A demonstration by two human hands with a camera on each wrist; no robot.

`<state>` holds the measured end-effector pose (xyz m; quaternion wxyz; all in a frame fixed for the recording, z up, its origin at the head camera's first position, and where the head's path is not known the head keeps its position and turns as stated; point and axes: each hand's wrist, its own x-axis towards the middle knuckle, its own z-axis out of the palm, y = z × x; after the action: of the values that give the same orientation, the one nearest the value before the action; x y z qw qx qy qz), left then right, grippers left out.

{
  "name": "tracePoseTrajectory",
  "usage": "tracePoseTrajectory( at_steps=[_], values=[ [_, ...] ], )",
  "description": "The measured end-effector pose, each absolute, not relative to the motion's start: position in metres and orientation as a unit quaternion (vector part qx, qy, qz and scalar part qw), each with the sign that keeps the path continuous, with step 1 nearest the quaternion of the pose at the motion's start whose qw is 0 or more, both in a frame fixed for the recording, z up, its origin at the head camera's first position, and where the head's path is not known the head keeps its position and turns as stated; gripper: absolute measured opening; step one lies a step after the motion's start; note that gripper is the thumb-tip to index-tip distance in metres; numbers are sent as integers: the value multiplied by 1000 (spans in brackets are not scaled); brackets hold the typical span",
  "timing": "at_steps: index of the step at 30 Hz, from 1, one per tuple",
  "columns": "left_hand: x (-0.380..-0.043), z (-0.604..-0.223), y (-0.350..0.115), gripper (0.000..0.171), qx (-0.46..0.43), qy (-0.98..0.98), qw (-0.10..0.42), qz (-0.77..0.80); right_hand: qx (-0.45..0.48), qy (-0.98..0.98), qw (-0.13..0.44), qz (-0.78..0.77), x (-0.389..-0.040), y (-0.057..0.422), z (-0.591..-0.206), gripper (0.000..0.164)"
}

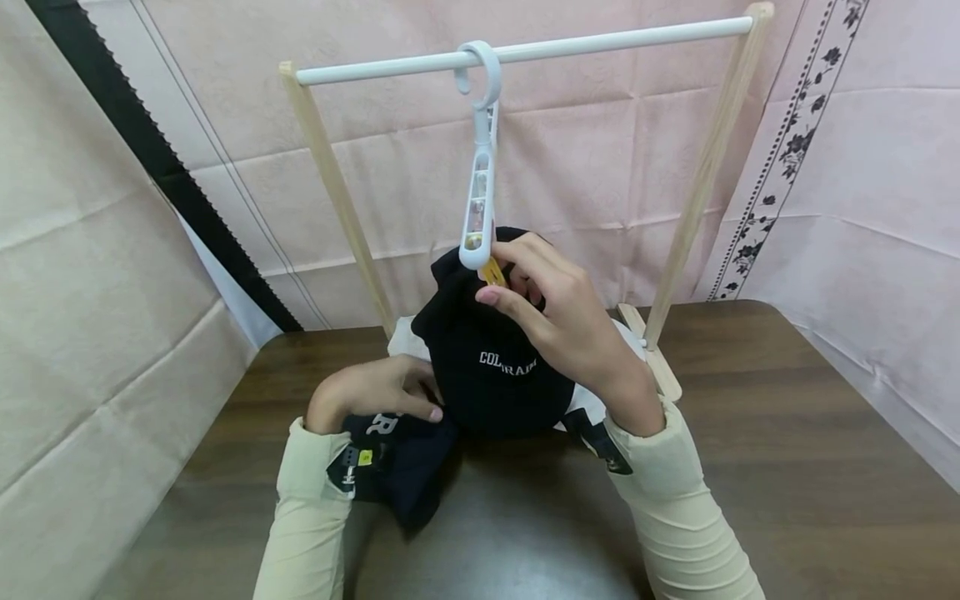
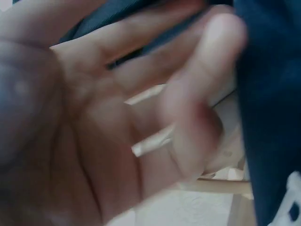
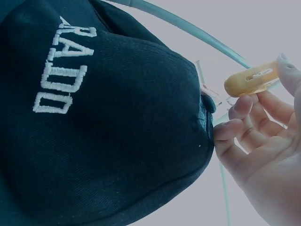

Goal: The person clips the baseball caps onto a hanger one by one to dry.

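Note:
A black cap [image 1: 498,379] with white lettering is under a light-blue hanger [image 1: 480,192], which hooks over a bar. My right hand [image 1: 566,312] pinches a yellow clip [image 3: 251,79] at the hanger's lower end; its other fingertips are close to the cap's edge in the right wrist view. Whether the clip grips the cap I cannot tell. My left hand [image 1: 382,392] lies low at the cap's left side with loosely bent fingers, blurred in the left wrist view. Beneath it on the table is a second dark cap [image 1: 416,475] with a white letter.
The rack has a white bar [image 1: 622,40] between two wooden posts [image 1: 708,175], over a brown wooden table [image 1: 787,433]. White material [image 1: 588,404] shows behind the black cap. Pink cloth [image 1: 570,158] hangs behind the rack.

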<state>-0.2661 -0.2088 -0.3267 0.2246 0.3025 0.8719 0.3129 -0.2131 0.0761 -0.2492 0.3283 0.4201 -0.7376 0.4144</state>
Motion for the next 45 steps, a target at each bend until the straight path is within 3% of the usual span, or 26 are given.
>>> tracePoseTrajectory(
  at_steps=[12, 20, 29, 45],
  values=[
    [-256, -326, -194, 53, 243, 920, 234, 200, 412, -745, 320, 415, -212, 76, -250, 36],
    [-255, -322, -190, 72, 207, 922, 268, 189, 414, -744, 317, 417, -213, 76, -249, 39],
    [-261, -326, -197, 33, 267, 919, 242, 160, 410, -749, 314, 416, -213, 76, -249, 38],
    [-267, -333, -196, 22, 275, 923, 212, 169, 413, -747, 318, 413, -213, 75, -249, 39]
  ],
)
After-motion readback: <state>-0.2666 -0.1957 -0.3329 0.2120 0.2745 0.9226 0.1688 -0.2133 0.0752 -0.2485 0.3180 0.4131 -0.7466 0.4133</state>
